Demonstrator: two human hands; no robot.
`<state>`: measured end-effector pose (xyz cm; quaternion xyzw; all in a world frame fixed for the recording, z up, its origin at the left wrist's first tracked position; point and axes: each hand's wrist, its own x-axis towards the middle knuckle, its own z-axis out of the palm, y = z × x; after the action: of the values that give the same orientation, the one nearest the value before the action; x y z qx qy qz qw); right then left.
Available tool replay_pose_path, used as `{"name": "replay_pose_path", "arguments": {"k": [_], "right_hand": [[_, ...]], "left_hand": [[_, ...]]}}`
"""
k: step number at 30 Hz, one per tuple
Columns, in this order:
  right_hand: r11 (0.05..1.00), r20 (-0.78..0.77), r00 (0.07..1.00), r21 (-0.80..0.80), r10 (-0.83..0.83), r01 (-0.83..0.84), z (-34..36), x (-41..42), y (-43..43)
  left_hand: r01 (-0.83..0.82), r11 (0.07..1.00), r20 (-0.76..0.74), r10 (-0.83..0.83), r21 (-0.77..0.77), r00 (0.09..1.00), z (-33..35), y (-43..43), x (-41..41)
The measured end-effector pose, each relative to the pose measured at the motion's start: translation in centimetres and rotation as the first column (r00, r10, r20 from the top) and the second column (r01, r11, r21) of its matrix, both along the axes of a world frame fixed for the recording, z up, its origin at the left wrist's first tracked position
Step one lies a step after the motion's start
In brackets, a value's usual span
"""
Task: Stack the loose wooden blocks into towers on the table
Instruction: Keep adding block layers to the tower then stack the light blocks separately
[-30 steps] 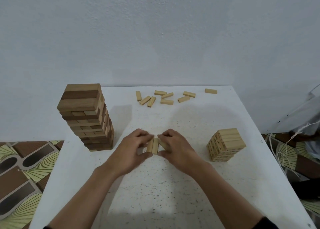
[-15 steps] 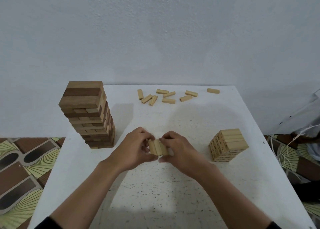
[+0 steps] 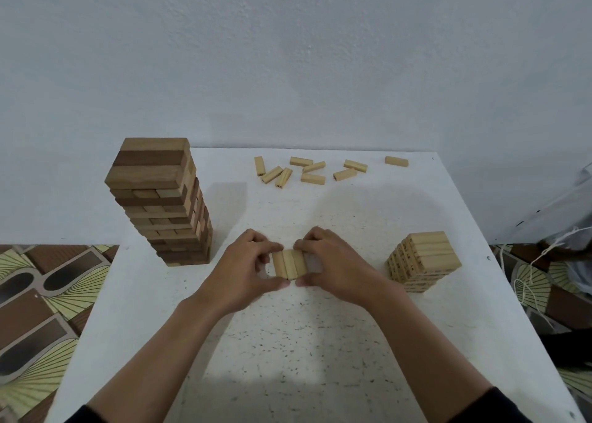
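1. Frame centre: left hand (image 3: pixel 246 268) and right hand (image 3: pixel 336 270) pinch a three-block row (image 3: pixel 288 264) between curled fingers and thumbs, seemingly resting on the table (image 3: pixel 288 342).
2. Step: squaring one layer.
3. Next: lift it level onto the right tower (image 3: pixel 423 259); loose blocks (image 3: pixel 314 171) lie upper centre.

Cool, soft, rather dim light spreads evenly over the white tabletop (image 3: pixel 352 326), where the tall block tower (image 3: pixel 157 204) casts a faint shadow to its right and a broad blurred shadow lies mid-table, with no glare, slight overall softness and wide-angle stretching toward the edges
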<state>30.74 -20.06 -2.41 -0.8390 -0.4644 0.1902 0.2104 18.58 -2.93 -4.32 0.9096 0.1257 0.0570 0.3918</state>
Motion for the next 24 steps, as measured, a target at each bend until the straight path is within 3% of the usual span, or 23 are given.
{"name": "replay_pose_path", "arguments": {"k": [18, 24], "right_hand": [[0.993, 0.038, 0.993, -0.037, 0.109, -0.108, 0.8, 0.0, 0.2], [0.995, 0.138, 0.986, 0.011, 0.098, -0.100, 4.2, -1.0, -0.8]], "left_hand": [[0.113, 0.993, -0.011, -0.113, 0.041, 0.994, 0.6, -0.1, 0.1], [0.113, 0.989, 0.098, -0.123, 0.100, 0.988, 3.3, -0.6, -0.5]]}}
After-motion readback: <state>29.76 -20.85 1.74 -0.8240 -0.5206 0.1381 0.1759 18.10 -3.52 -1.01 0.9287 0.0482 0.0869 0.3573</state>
